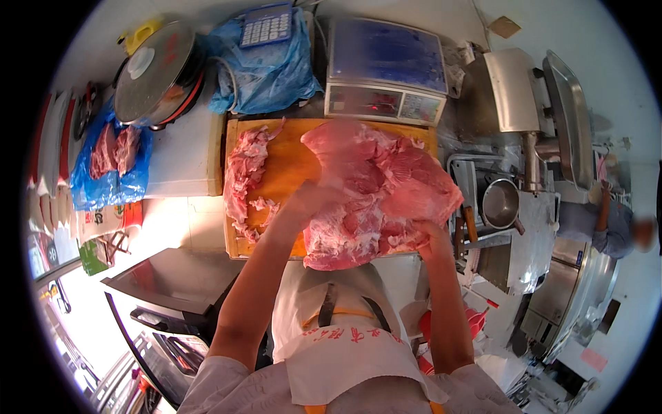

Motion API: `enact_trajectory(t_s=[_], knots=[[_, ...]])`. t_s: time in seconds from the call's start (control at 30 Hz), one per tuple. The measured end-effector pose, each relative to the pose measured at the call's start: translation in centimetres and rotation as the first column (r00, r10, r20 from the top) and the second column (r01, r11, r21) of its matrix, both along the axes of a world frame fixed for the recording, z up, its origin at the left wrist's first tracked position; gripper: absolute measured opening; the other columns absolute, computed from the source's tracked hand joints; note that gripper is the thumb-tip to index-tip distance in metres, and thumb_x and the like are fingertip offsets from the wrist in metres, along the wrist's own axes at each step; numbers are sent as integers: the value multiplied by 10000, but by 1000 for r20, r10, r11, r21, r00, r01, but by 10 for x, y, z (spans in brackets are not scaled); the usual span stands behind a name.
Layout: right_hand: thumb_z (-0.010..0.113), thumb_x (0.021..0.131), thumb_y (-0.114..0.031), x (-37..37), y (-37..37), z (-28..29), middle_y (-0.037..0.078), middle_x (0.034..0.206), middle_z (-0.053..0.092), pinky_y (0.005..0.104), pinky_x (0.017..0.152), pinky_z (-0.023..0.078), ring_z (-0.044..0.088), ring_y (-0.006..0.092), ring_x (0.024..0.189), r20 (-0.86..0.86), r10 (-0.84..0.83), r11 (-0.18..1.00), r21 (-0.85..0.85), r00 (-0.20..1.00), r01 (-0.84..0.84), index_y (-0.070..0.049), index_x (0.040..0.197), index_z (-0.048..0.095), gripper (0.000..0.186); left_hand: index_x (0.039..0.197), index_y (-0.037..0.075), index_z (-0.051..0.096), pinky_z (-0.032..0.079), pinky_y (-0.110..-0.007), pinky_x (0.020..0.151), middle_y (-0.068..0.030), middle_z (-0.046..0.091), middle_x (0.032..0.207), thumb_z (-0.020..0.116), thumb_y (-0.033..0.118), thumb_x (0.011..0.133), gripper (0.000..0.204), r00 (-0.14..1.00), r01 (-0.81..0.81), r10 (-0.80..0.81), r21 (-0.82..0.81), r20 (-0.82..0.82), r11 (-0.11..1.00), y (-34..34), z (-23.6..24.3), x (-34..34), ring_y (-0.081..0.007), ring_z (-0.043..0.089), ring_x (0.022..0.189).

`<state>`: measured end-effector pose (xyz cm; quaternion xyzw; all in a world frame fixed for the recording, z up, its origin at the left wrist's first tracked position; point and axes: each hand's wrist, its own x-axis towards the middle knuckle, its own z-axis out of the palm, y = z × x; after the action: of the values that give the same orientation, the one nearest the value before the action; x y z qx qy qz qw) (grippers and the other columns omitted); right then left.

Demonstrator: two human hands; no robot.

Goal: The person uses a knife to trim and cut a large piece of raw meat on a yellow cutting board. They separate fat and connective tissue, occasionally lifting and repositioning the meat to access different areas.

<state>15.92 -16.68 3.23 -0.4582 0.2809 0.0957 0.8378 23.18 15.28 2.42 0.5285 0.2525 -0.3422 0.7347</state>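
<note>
A large slab of raw meat (386, 176), pink with pale fat, covers the middle and right of the wooden cutting board (293, 148) and overhangs its front edge. My left hand (314, 200) rests on the slab's left part, its fingers blurred and blending with the meat. At the lower right edge, my right hand (429, 236) grips the same slab, with the fingers partly hidden. Along the board's left side lie a long strip of meat trimmings (247, 165) and small scraps (262, 207).
Behind the board stand a weighing scale (386, 58) and a blue bag (265, 76) with a calculator (266, 26) on top. A lidded pan (158, 76) and bagged meat (114, 152) are left. Rightward are a small saucepan (500, 202), a wooden-handled knife (470, 224) and another person (596, 224).
</note>
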Motion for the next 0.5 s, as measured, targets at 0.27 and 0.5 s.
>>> enact_trajectory(t_s=[0.27,0.5], knots=[[662,656,76,14,-2,83,99,1252,673,375,971,547,674,266,1151,165,172,969,-206,971,-137,-18,1410,527,772,1234,-55,660,607,-341,787,-109,753,1061,762,-38,852,396,959,-283,271,-314,-83,906,-2,70,-67,-204,739,947],[615,636,37,117,-41,150,111,1111,700,318,882,560,700,214,1003,73,596,754,-394,800,-526,65,1258,635,623,1505,54,466,439,-410,1162,-66,575,1459,746,42,925,645,845,-509,483,-623,-231,593,-76,93,-176,-235,556,1342]])
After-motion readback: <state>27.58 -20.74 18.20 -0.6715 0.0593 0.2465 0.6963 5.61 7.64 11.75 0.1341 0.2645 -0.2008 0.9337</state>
